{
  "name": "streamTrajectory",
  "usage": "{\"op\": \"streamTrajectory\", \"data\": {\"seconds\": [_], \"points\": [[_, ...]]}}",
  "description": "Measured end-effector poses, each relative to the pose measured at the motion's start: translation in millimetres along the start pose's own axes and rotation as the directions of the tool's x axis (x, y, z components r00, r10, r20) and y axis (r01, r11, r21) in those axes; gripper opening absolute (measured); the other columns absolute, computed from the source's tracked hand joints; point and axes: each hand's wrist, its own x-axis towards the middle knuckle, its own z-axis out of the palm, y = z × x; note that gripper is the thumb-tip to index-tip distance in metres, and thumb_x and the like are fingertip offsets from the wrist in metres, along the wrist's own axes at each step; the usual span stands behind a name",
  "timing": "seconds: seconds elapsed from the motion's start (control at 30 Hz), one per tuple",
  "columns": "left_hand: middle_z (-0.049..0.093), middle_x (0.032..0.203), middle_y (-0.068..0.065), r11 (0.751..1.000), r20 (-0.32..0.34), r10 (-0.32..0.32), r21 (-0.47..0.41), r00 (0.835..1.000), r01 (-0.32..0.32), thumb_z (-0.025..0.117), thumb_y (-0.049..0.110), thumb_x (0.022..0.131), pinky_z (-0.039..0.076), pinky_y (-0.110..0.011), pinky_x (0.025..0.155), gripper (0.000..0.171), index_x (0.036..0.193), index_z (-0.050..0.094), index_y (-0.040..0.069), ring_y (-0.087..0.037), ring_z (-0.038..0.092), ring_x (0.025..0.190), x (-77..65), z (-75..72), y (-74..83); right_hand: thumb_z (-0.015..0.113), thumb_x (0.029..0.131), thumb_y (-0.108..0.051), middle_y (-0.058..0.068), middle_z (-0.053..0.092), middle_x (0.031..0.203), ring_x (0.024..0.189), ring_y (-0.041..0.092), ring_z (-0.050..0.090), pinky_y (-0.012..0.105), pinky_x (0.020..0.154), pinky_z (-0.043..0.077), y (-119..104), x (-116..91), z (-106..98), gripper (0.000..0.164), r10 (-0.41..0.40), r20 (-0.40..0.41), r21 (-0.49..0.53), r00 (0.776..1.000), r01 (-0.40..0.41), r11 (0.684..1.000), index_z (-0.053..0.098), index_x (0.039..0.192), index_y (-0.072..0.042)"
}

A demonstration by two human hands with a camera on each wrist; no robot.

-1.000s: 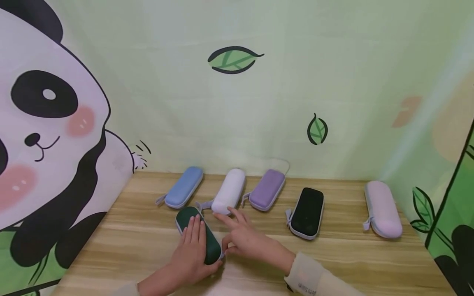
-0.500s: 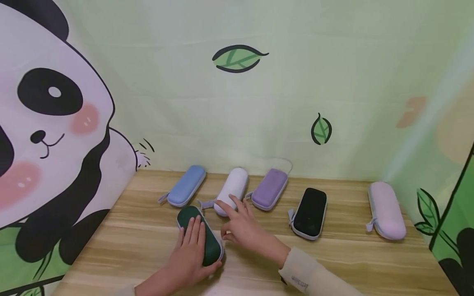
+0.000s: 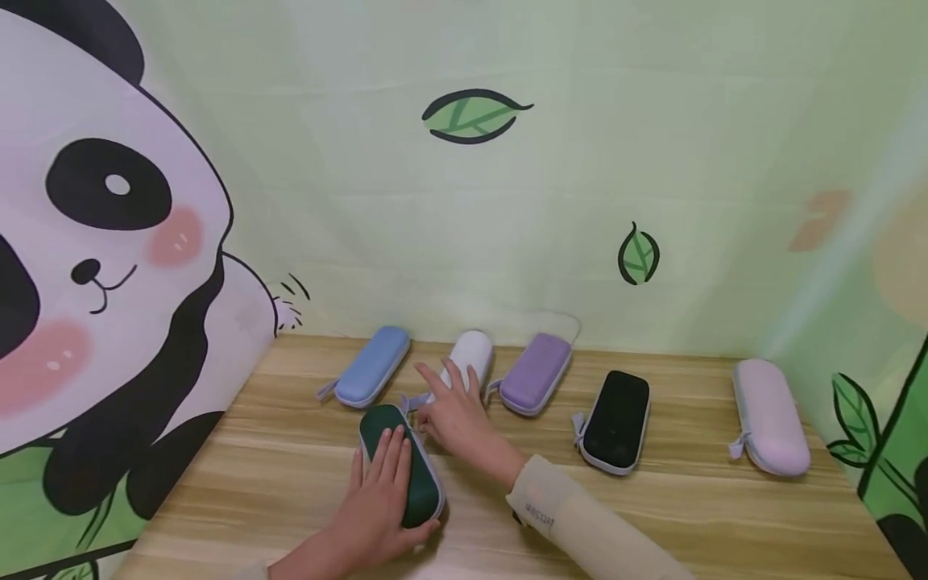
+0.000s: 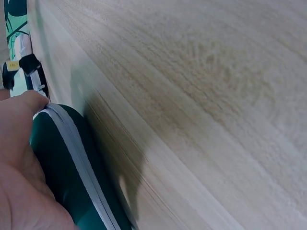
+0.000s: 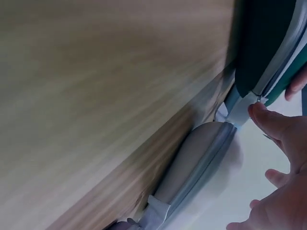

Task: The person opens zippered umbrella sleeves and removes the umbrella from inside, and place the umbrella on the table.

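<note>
A dark green zippered case (image 3: 428,487) with a grey zip lies aslant on the wooden table. My left hand (image 3: 377,495) rests flat on its top, fingers straight, the thumb against the near end; that thumb shows at the case end in the left wrist view. At the far right corner of the case, my right hand (image 3: 457,415) pinches the grey zip pull (image 5: 241,109) between thumb and index finger, the other fingers spread. A white case (image 3: 471,348) stands just behind the right hand, partly covered by it. Whether the green case's zip is parted I cannot tell.
Along the back lie a blue case (image 3: 373,366) and a purple case (image 3: 536,373). Farther right are a black case (image 3: 616,420) and a pink case (image 3: 771,419). A printed cloth wall (image 3: 565,201) rises behind the wooden table (image 3: 689,515).
My right hand has slid from the green case's near end up along its right side to the far end. The left hand stays on the case. The head view has shifted slightly.
</note>
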Motion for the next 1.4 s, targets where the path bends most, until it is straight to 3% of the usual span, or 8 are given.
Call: {"op": "streamTrajectory", "data": {"seconds": [0.23,0.53,0.73,0.9,1.0,1.13,1.27,1.4], "points": [[0.010,0.167,-0.026,0.999,0.001,0.040,-0.033,0.999,-0.040,0.065,0.070,0.085,0.017,-0.071,0.114,0.114,0.157,0.024,-0.007,-0.042,0.006,0.155,4.2,-1.9,1.3,0.082,0.085,-0.039,0.002,0.031,0.164,0.148,0.043,0.027,0.071,0.110,0.027,5.9,6.3,2.9,0.002,0.008,-0.003,-0.042,1.000,-0.008,0.999,0.081,0.084,-0.037],[0.011,0.168,-0.023,0.998,0.034,0.028,-0.065,0.999,-0.025,0.065,0.072,0.084,0.016,-0.075,0.112,0.114,0.158,0.025,-0.005,-0.042,0.005,0.155,6.0,-2.5,0.1,0.079,0.088,-0.041,0.003,0.027,0.167,0.148,0.044,0.025,0.072,0.110,0.027,5.9,2.9,6.5,0.006,0.007,0.020,-0.013,1.000,-0.007,1.000,0.081,0.087,-0.036],[0.017,0.167,-0.020,0.999,0.005,0.032,-0.007,0.999,-0.031,0.064,0.076,0.082,0.019,-0.081,0.105,0.113,0.158,0.030,-0.001,-0.039,0.012,0.155,9.1,-5.0,1.0,0.081,0.087,-0.038,0.000,0.025,0.168,0.151,0.043,0.020,0.074,0.111,0.022,8.0,0.5,5.2,0.004,0.014,0.039,0.022,0.999,-0.015,1.000,0.082,0.090,-0.036],[0.013,0.169,-0.017,0.996,0.081,0.089,-0.016,0.993,-0.088,0.059,0.077,0.085,0.021,-0.081,0.104,0.108,0.160,0.029,0.004,-0.039,0.008,0.155,13.6,-14.9,-8.4,0.078,0.089,-0.039,0.000,0.026,0.167,0.152,0.042,0.021,0.075,0.111,0.021,15.0,-0.7,3.6,0.008,0.020,0.049,0.053,0.999,-0.023,0.998,0.082,0.095,-0.036],[0.006,0.171,-0.013,0.977,0.166,0.209,-0.085,0.964,-0.197,0.059,0.073,0.088,0.019,-0.082,0.104,0.100,0.161,0.030,0.011,-0.042,0.003,0.155,18.7,-25.7,-21.8,0.075,0.092,-0.039,0.000,0.027,0.167,0.152,0.041,0.021,0.076,0.109,0.023,20.6,-4.1,-0.1,0.014,0.045,0.063,0.078,0.997,-0.050,0.996,0.082,0.104,-0.036],[0.005,0.171,-0.012,0.924,0.237,0.383,-0.120,0.893,-0.364,0.070,0.063,0.087,0.014,-0.083,0.104,0.094,0.161,0.033,0.019,-0.047,0.003,0.154,29.6,-42.7,-43.5,0.067,0.097,-0.044,0.001,0.027,0.167,0.152,0.040,0.022,0.076,0.107,0.027,28.4,-10.9,-5.6,0.030,0.074,0.095,0.090,0.993,-0.082,0.993,0.075,0.124,-0.034],[0.013,0.170,-0.010,0.866,0.264,0.495,-0.069,0.828,-0.496,0.078,0.054,0.083,0.014,-0.081,0.107,0.095,0.161,0.032,0.025,-0.048,0.006,0.153,46.3,-54.5,-64.5,0.060,0.100,-0.048,0.002,0.025,0.168,0.152,0.040,0.021,0.075,0.108,0.027,34.8,-18.5,-8.8,0.043,0.108,0.141,0.107,0.984,-0.123,0.987,0.063,0.140,-0.033],[0.026,0.168,-0.005,0.819,0.287,0.558,-0.038,0.778,-0.573,0.081,0.047,0.083,0.017,-0.079,0.108,0.089,0.159,0.038,0.028,-0.049,0.013,0.152,63.4,-62.0,-80.1,0.059,0.101,-0.048,0.004,0.024,0.168,0.152,0.042,0.020,0.074,0.110,0.025,39.0,-26.0,-9.7,0.047,0.124,0.170,0.138,0.977,-0.149,0.979,0.058,0.145,-0.032]]}}
